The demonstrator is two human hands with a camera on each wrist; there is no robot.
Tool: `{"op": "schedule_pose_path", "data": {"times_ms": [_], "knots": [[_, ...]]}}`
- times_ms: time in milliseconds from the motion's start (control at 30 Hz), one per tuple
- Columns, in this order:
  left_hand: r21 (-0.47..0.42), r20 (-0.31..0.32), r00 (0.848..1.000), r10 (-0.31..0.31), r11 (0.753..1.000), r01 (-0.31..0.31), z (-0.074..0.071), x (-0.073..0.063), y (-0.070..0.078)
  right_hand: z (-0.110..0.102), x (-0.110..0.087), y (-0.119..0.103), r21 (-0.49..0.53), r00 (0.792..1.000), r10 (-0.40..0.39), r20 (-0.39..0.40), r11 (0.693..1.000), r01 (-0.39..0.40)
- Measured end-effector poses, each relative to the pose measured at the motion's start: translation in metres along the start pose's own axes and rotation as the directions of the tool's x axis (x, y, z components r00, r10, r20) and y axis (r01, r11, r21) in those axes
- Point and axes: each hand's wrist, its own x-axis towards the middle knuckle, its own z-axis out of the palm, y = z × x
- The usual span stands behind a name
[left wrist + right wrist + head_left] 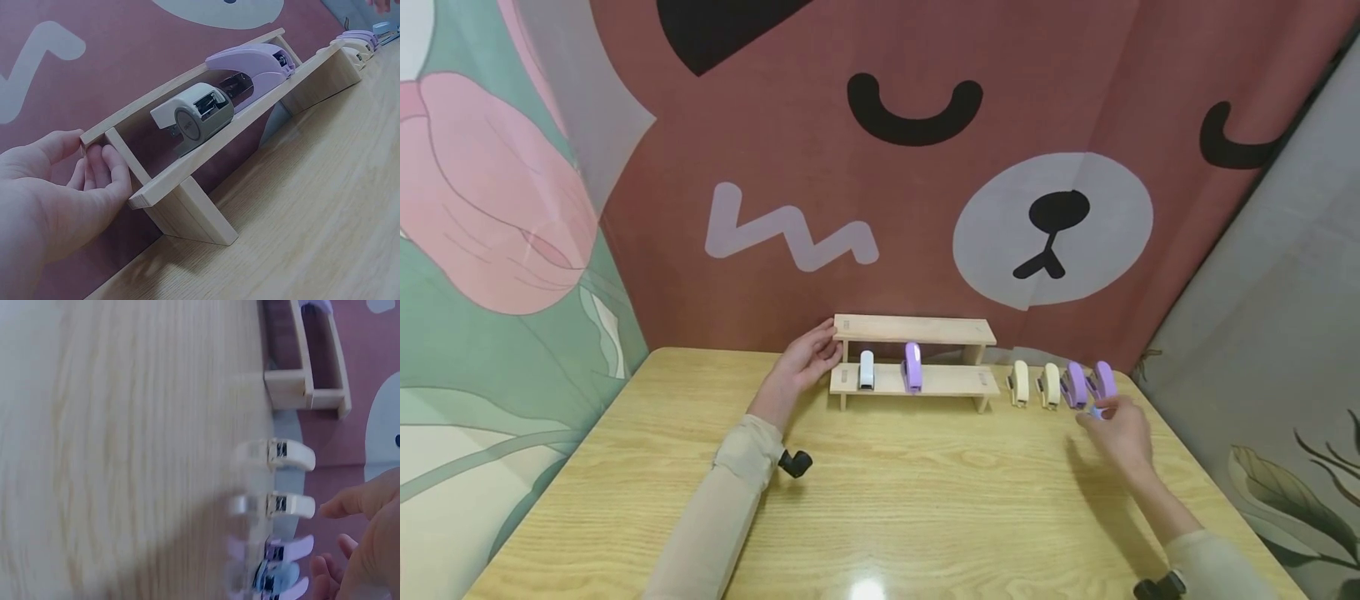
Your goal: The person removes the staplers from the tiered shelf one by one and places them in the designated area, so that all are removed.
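Note:
At the left end of the two-tier wooden shelf (917,327), my left hand (805,360) pinches the upper board, thumb on one side and curled fingers on the other. A white and grey stapler (203,115) and a purple stapler (253,65) stand on the lower tier. On the right, my right hand (1123,433) hovers just above a small blue stapler (279,576). Its thumb and fingers look apart from that stapler in the right wrist view. The blue stapler stands in front of two purple staplers (1074,385), partly hidden by the hand in the head view.
Two cream staplers (1019,383) line up between the shelf and the purple pair. Everything stands toward the back of a wood-grain table (925,500). Behind it hangs a curtain (790,167) printed with a bear, and a pale curtain (1285,333) borders the right side.

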Motion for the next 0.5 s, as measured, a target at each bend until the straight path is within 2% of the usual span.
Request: {"op": "schedule_pose_path", "data": {"times_ms": [267,500], "knots": [[-0.01,-0.006,1.0,0.007,1.0,-0.007,-0.004,0.0,0.0,0.019,-0.01,-0.03,0.064,0.998,-0.059,0.013,0.996,0.058],[-0.005,0.018,1.0,0.005,1.0,-0.005,-0.002,0.0,-0.001,0.04,-0.022,-0.056,0.137,0.99,-0.106,0.092,0.986,0.093]]}}
